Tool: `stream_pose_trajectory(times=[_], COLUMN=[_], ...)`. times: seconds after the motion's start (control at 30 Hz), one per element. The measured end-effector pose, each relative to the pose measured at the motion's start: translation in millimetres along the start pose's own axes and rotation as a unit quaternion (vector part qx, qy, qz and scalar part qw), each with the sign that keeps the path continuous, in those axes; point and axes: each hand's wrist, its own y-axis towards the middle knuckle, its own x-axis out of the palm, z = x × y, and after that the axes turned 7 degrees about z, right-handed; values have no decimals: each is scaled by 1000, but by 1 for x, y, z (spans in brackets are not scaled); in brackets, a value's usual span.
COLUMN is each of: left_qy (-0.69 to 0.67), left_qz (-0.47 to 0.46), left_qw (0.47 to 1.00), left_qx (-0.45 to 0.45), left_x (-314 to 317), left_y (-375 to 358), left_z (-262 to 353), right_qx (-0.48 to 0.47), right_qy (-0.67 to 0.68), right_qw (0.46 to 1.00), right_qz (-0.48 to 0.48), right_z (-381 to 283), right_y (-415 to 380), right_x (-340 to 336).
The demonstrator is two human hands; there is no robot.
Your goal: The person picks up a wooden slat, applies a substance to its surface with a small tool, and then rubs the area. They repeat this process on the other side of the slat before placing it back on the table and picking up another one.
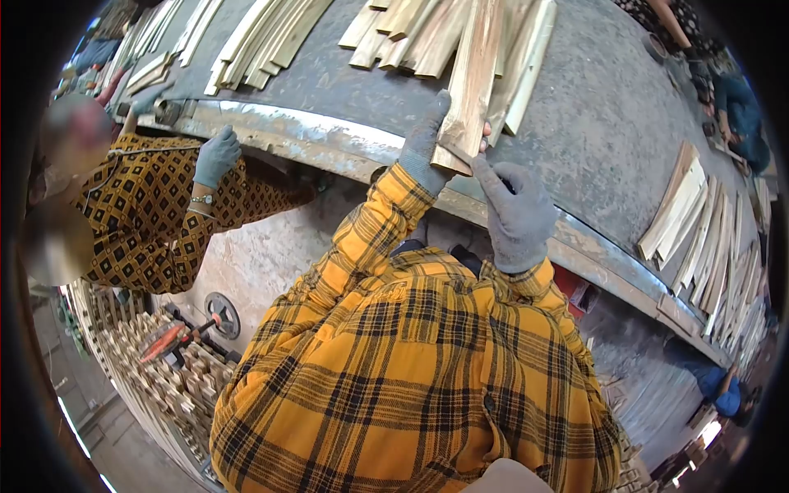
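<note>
My left hand, in a grey glove, grips the near end of a long pale wooden slat that lies on the grey table. In a matching glove, my right hand sits just below the slat's end, its forefinger raised and touching the end. The slat rests against a pile of similar slats farther back on the table. My yellow plaid sleeves and shirt fill the lower middle of the view.
A person in a brown patterned garment stands at left, one gloved hand at the table's worn metal rim. More slat piles lie at top left and right. Stacked wood blocks sit at lower left. Other people are at the far right.
</note>
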Motion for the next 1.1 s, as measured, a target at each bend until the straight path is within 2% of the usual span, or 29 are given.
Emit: stream_pose_trajectory(times=[0.1, 0.2, 0.3, 0.33, 0.4, 0.5, 0.6, 0.7, 0.8, 0.9, 1.03, 1.1], left_qy=[18, 40, -3, -33, -12, 42, 74, 76, 122, 116, 116, 155], left_qz=[30, 39, -50, -49, -36, 18, 41, 64, 91, 108, 90, 125], left_qw=[999, 998, 997, 995, 996, 997, 994, 991, 985, 983, 978, 969], left_qx=[5, 13, -57, -86, -83, -59, -68, -89, -76, -97, -148, -145], left_x=[6, 6, 0, 0, 2, 10, 12, 17, 29, 35, 19, 18], left_y=[7, 16, 23, 23, 23, 23, 24, 28, 31, 37, 48, 43], left_z=[-4, -9, -8, -9, -9, -17, -20, -28, -41, -56, -70, -68], right_qx=[84, 94, 102, 120, 154, 168, 91, 108, 255, 210, 283, 314], right_qy=[48, 21, 33, 87, 195, 100, -36, 28, 188, 167, 294, 354], right_qw=[995, 995, 994, 989, 968, 978, 995, 994, 944, 956, 909, 877], right_qz=[-4, 32, -29, -6, 41, 68, -3, -1, 98, 120, 81, 84], right_z=[-1, 5, 2, 4, 9, 22, 15, 26, 47, 54, 55, 51], right_y=[-2, 2, -3, -6, -13, -9, -7, -24, -38, -39, -59, -59], right_x=[-7, -1, -9, -8, -4, -1, -18, -24, -11, -9, -13, -21])
